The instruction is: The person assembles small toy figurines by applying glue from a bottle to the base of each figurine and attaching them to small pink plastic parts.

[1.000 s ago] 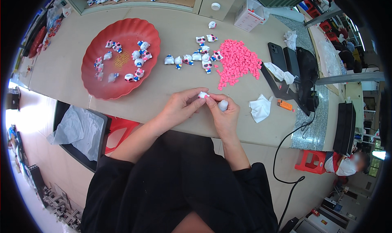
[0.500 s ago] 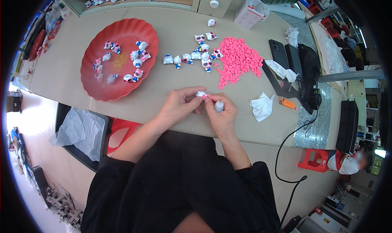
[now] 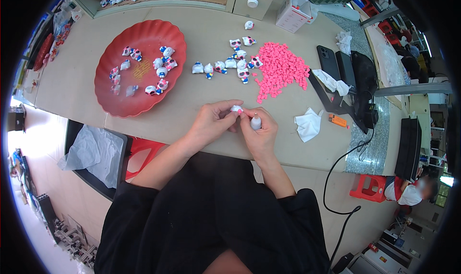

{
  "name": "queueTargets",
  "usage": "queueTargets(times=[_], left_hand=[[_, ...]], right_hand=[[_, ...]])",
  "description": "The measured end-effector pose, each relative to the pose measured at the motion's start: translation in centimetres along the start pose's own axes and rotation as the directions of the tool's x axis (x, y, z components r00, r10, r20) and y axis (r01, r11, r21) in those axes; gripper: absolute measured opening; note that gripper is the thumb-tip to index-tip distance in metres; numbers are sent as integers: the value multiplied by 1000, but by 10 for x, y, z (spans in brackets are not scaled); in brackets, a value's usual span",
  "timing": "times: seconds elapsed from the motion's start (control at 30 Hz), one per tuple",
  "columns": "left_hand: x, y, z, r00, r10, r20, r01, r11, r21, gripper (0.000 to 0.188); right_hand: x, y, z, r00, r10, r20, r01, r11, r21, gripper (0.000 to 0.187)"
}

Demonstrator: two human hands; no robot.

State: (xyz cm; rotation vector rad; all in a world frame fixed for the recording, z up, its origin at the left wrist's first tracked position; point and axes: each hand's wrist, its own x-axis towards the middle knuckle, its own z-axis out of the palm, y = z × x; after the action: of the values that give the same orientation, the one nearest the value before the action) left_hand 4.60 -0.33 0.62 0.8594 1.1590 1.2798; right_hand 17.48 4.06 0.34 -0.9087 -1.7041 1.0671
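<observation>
Between the thumb and fingers of my left hand [image 3: 210, 122] is a small white figurine [image 3: 236, 108], partly covered by the fingers. My right hand [image 3: 262, 137] is closed around a small white dropper bottle [image 3: 256, 124], nozzle pointing away from me. Its thumb and fingertip meet the figurine at a tiny pink piece [image 3: 240, 112]; whether they pinch or only press it I cannot tell. Beyond my hands lie several white, blue and pink cat-like figurines [image 3: 242, 74], beside a heap of small pink pieces [image 3: 281, 70].
A red scalloped tray [image 3: 110, 101] with several figurines stands at the left. To the right are a white tissue [image 3: 309, 125], an orange lighter [image 3: 337, 120] and a black phone [image 3: 326, 58]. A white box [image 3: 291, 15] stands at the back, near a cabinet [image 3: 246, 7] holding more figurines.
My right hand and the bottle have shifted very slightly left. Both hands stay together at the figurine; the things on the table lie as before.
</observation>
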Motion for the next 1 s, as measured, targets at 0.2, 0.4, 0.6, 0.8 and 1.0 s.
queueTargets(times=[0.2,0.4,0.6,0.8,1.0], left_hand=[[0,1,1,1000,-23,-11,24,998,60,29],[-1,1,4,999,-37,-29,39,998,57,30],[-1,-1,5,999,-23,-29,25,997,76,29],[-1,-2,5,999,-20,-31,22,997,72,29],[2,-1,4,999,-46,-8,47,994,99,30]], right_hand=[[-1,-1,-5,979,200,47,-204,973,111,7],[-2,-2,-4,996,89,27,-89,996,26,7],[-4,5,0,995,-98,-5,97,991,-87,11],[-4,3,2,993,-117,4,116,986,-119,11],[-1,5,-4,1000,31,4,-31,999,-17,8]])
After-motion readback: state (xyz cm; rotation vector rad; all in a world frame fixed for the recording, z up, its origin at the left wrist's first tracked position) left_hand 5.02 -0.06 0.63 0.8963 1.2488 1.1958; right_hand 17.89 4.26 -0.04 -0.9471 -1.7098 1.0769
